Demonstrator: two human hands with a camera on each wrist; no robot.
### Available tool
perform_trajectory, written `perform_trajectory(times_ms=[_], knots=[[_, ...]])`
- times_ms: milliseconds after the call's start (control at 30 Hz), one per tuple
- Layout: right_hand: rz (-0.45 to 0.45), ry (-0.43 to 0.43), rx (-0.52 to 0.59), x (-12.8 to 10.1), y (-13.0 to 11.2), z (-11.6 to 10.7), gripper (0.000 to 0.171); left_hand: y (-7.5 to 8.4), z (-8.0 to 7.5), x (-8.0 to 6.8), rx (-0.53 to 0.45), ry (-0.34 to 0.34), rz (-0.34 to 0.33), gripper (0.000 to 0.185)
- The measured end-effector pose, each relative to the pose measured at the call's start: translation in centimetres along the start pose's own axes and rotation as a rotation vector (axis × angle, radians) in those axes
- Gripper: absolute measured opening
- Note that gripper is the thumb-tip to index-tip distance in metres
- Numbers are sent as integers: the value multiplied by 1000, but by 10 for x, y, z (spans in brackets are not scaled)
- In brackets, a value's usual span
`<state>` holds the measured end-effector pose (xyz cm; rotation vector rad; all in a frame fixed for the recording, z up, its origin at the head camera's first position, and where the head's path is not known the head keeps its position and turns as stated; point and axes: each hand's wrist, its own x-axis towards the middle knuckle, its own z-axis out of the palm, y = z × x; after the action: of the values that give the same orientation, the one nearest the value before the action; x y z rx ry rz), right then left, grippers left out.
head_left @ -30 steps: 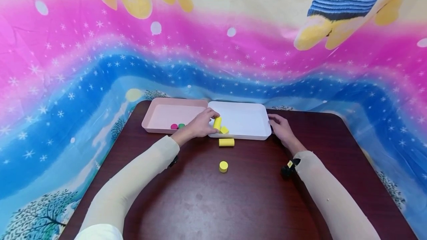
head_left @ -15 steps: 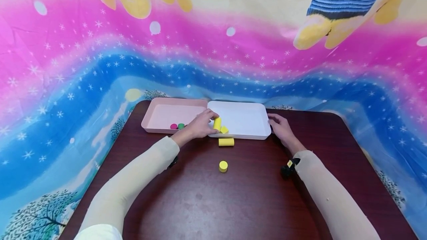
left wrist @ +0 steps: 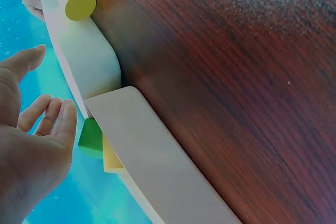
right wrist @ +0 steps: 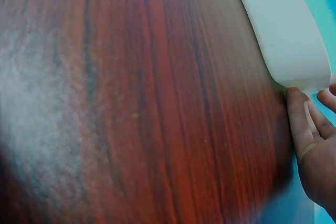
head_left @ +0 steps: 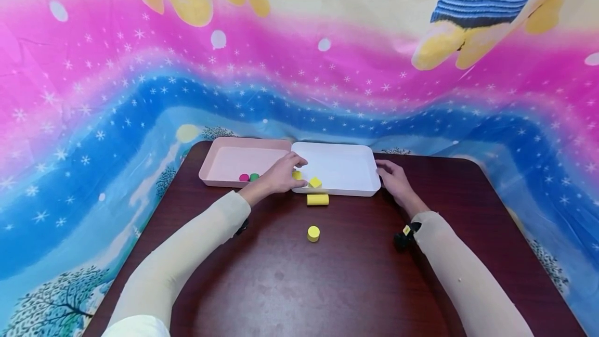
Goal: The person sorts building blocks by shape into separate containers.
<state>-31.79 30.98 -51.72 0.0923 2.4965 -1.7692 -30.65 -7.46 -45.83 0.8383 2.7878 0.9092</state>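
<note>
Now my hands sit at the far side of the table point(head_left: 299, 285), whose dark wood runs wide and bare back toward me between my forearms. Its far edge meets the bright cloth point(head_left: 93, 118) just beyond my fingers.

Under my left hand point(head_left: 281, 175) two trays stand side by side, long edges touching: the pink tray point(head_left: 234, 157) to that hand's left, the white tray point(head_left: 348, 163) stretching from it across to my right hand point(head_left: 393, 178). My left hand hangs over the white tray's near left corner, fingers loosely spread and holding nothing; the left wrist view shows them straight and apart. My right hand rests against the white tray's right edge, fingertips touching its corner, relaxed, not gripping.

Just past my left fingertips, inside the white tray, lies a yellow block point(head_left: 315, 182), and a second yellow piece point(head_left: 297, 175) peeks out beside my fingers. Just outside the tray's near rim, between my hands, a yellow cylinder point(head_left: 317, 199) lies on its side. Nearer to me stands a yellow round point(head_left: 313, 233), well apart from both hands with open wood all around it.

Left of my left wrist, in the pink tray's near edge, sit a pink piece point(head_left: 244, 177) and a green piece point(head_left: 254, 176), touching.
</note>
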Motion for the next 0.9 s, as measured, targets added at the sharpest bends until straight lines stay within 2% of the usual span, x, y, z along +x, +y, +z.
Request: perform_trajectory(times_ms=[433, 700, 900], knots=[[-4, 7, 3, 1, 0, 0, 49, 11, 3, -13, 16, -4, 22, 58], [-7, 14, -7, 1, -1, 0, 48, 22, 2, -22, -65, -30, 57, 61], [-2, 4, -12, -2, -1, 0, 49, 24, 7, -26, -108, -65, 78, 60]])
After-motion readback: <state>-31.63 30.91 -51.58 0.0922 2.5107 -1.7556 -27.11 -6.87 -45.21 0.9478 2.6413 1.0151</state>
